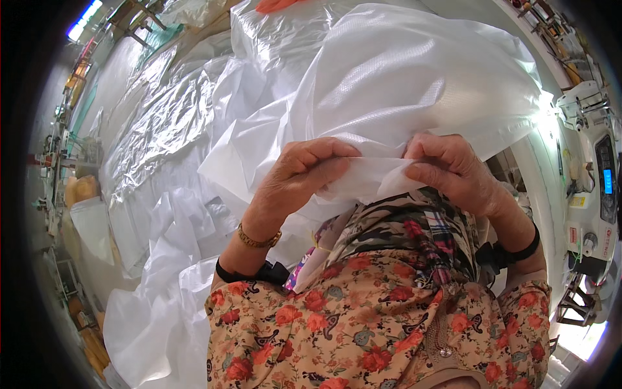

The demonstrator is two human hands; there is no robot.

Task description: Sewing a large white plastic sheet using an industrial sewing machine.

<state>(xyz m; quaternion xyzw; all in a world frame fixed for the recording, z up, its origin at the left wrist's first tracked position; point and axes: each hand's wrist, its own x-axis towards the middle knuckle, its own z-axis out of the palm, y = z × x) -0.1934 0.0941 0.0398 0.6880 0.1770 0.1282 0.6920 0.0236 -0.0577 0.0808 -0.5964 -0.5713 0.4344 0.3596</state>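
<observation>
A large translucent white plastic sheet (389, 71) with a fine textured surface spreads out in front of me and bulges up toward the far right. Its near edge is pinched between the thumb and fingers of my left hand (314, 165) and my right hand (447, 168). The two hands are a short way apart, at about the same height above my lap. Between them the edge is stretched nearly straight, and a narrow strip of it hangs down on my side. The fingertips behind the sheet are partly hidden.
To the right stands a white sewing machine (589, 188) with a lit blue display, beside a bright lamp (544, 110). Crumpled shiny plastic sheeting (168, 123) covers the left side. More white sheeting (155, 311) hangs at the lower left. An orange-red piece (278, 5) lies at the far edge.
</observation>
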